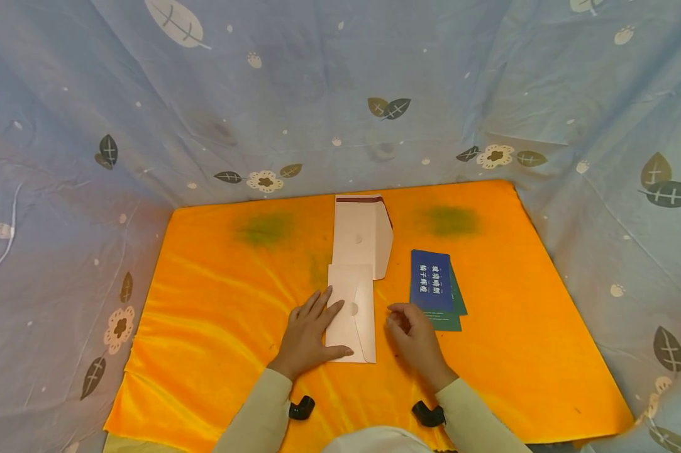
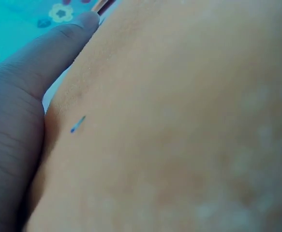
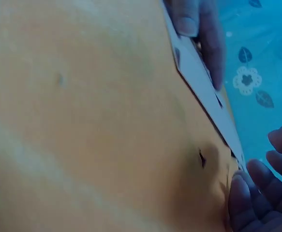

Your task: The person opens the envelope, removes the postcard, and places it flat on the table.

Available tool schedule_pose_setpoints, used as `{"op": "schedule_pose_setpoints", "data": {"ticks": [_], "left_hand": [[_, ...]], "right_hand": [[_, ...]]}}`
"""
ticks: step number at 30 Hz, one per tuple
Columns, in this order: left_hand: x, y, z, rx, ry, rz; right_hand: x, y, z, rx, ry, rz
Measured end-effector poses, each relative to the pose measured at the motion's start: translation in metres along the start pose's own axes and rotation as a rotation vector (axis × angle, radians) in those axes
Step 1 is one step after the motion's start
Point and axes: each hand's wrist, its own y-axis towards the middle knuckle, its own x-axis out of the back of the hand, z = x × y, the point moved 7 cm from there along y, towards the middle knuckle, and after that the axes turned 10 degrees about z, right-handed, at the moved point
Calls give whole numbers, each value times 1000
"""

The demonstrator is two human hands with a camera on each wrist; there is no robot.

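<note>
A pale pink envelope [image 1: 354, 289] lies with its flap folded over, a round seal mark at the middle of the flap. My left hand [image 1: 309, 333] rests across its left edge, fingers spread and thumb lying near the bottom. Just right of this envelope is my right hand [image 1: 416, 340], its fingers loosely bent and nothing held in them. In the right wrist view, the fingers of my right hand [image 3: 264, 193] are apart from the envelope [image 3: 206, 94]. A second envelope [image 1: 354, 229], flap open to the right, lies beyond, partly covered by the first.
To the right, a blue card [image 1: 431, 277] with white characters lies over green cards [image 1: 444, 322]. All of this is on an orange cloth [image 1: 221, 302]. Grey-blue curtains [image 1: 317, 94] with leaf and flower prints enclose the far side and both sides. Black devices [image 1: 302, 408] sit at both wrists.
</note>
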Motion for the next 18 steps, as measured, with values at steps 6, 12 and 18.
{"op": "schedule_pose_setpoints", "data": {"ticks": [6, 12, 18], "left_hand": [[-1, 0, 1, 4, 1, -6], [-3, 1, 3, 28, 5, 19], [-4, 1, 4, 27, 23, 21]], "right_hand": [[-15, 1, 15, 111, -202, 35], [-35, 1, 19, 76, -273, 160], [-51, 0, 18, 119, -380, 261]]}}
